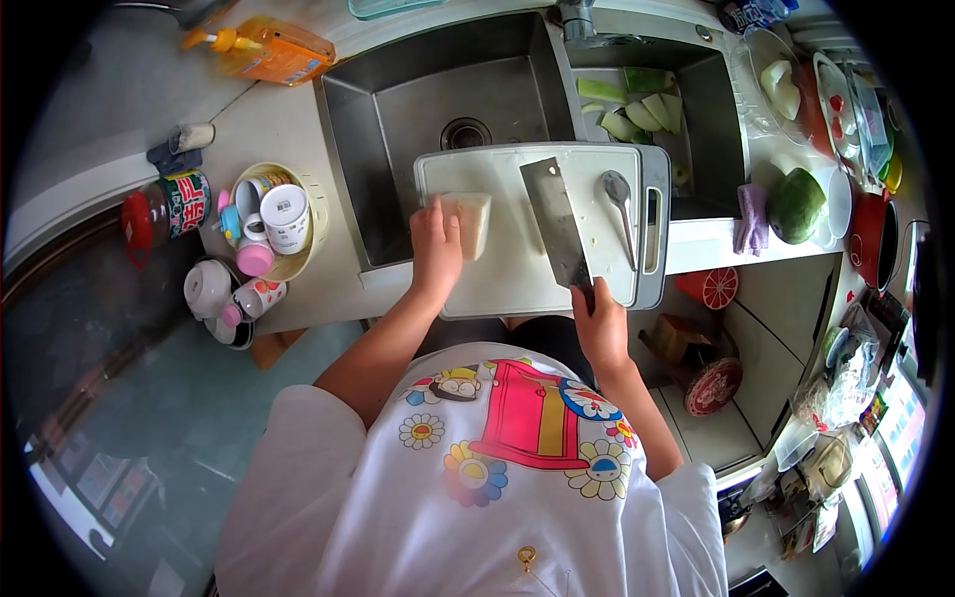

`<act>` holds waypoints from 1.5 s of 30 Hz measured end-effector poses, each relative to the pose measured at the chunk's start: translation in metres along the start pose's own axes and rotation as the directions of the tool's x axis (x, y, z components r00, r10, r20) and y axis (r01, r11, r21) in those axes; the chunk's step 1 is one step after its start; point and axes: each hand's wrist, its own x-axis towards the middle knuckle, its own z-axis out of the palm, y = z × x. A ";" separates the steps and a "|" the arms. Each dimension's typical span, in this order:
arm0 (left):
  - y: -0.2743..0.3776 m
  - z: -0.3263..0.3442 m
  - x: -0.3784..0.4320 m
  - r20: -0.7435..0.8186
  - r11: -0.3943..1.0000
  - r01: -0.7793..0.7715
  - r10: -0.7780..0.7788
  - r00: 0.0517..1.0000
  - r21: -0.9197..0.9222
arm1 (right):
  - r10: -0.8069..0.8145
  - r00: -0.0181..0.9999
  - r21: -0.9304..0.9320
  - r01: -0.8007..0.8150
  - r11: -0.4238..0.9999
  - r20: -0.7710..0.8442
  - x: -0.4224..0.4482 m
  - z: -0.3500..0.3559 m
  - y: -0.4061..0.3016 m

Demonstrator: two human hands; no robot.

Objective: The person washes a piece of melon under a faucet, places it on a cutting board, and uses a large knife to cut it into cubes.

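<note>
A white cutting board with a grey handle end [515, 287] lies across the front of the sink. On its left part stands a pale block of peeled melon or gourd [474, 224], and my left hand [436, 246] rests against its left side, fingers extended. My right hand [603, 321] grips the dark handle of a cleaver [556, 224], whose broad blade points away from me over the board. To the right of the blade lies a metal spoon [618, 195]. Small pale bits are scattered near it.
Green peel pieces [649, 112] lie in the right basin; the left steel basin [462, 82] has a drain. At right are a purple cloth [752, 216] and a green-skinned melon or gourd [797, 205]. Leftward stand a basket of cups [317, 224] and an orange pump bottle [287, 52].
</note>
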 end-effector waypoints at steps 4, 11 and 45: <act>0.025 -0.005 -0.010 -0.027 0.978 -0.195 0.197 0.980 0.079 | -0.011 0.999 -0.018 0.010 1.000 -0.050 0.001 0.003 -0.004; 0.024 -0.018 0.008 0.170 0.994 0.041 -0.023 0.985 -0.100 | -0.067 0.992 0.081 0.076 0.994 -0.110 0.003 0.006 -0.010; 0.062 -0.035 -0.011 0.317 0.898 -0.440 0.417 0.852 0.002 | -0.075 0.997 0.153 0.072 0.986 0.014 0.016 0.000 -0.038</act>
